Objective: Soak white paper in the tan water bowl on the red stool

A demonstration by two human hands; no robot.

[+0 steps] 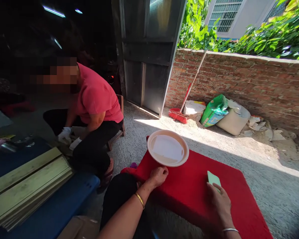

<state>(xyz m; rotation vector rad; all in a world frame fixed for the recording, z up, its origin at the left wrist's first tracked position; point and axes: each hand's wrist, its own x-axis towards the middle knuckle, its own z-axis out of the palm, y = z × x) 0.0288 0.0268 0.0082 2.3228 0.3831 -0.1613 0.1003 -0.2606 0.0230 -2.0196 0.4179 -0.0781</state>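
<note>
My left hand [158,176], with a gold bangle at its wrist, rests near the front edge of the red-covered table [189,186]. Its fingers are curled together, and whatever may be inside them is hidden. Just beyond it stands a round, shallow beige basin [185,156] holding whitish liquid or a pale reflection; I cannot tell which. Farther right, my right hand [219,199] is closed on a flat, pale green rectangular piece [213,178] above the red cloth. A silver bracelet circles that wrist.
A co-worker in a red shirt [99,89] and white gloves sits at the left. Long pale boards [30,179] lie stacked on a blue table [64,205]. A metal door [149,53], red broom [178,115] and filled sacks [234,116] stand along the brick wall [254,83].
</note>
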